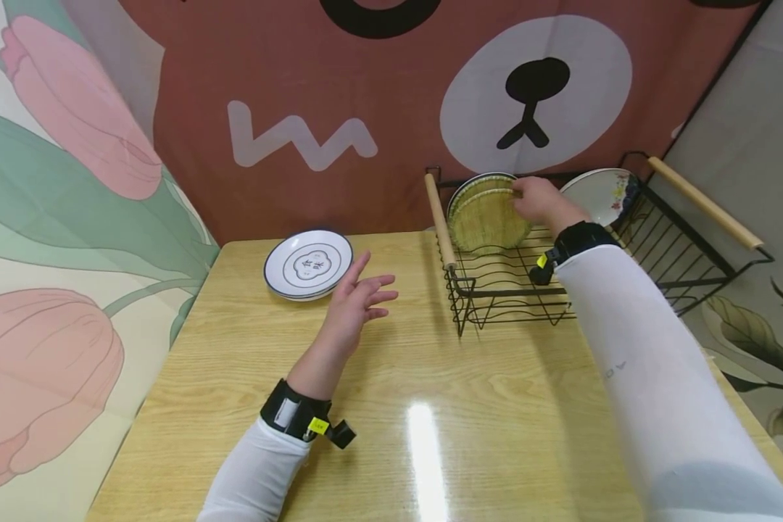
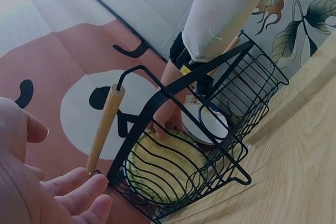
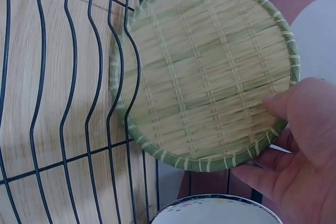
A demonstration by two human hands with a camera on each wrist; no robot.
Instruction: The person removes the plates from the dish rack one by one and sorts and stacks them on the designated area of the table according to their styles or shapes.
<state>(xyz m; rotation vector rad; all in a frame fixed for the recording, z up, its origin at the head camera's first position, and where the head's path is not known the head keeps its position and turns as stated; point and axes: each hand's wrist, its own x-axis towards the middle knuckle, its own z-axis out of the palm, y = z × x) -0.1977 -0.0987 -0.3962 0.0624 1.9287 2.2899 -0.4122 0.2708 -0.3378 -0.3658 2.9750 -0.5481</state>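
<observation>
My right hand (image 1: 543,201) pinches the edge of a round woven bamboo tray (image 3: 205,77), thumb on its face and fingers behind the bound green rim. The tray stands upright in the left part of a black wire dish rack (image 1: 509,293). Behind it in the head view are another woven rim and the dark edge of a plate. My left hand (image 1: 359,301) holds nothing, its fingers spread above the table. Just beyond it, a white plate (image 1: 293,250) with a blue rim and printed characters lies on the table, apparently stacked on another.
A white plate with a floral edge (image 1: 594,194) leans in the rack's right part. Wooden handles (image 1: 441,225) rise at both ends of the rack. A bear-printed cloth (image 1: 287,72) hangs behind the wooden table (image 1: 365,449), with patterned cloths at both sides.
</observation>
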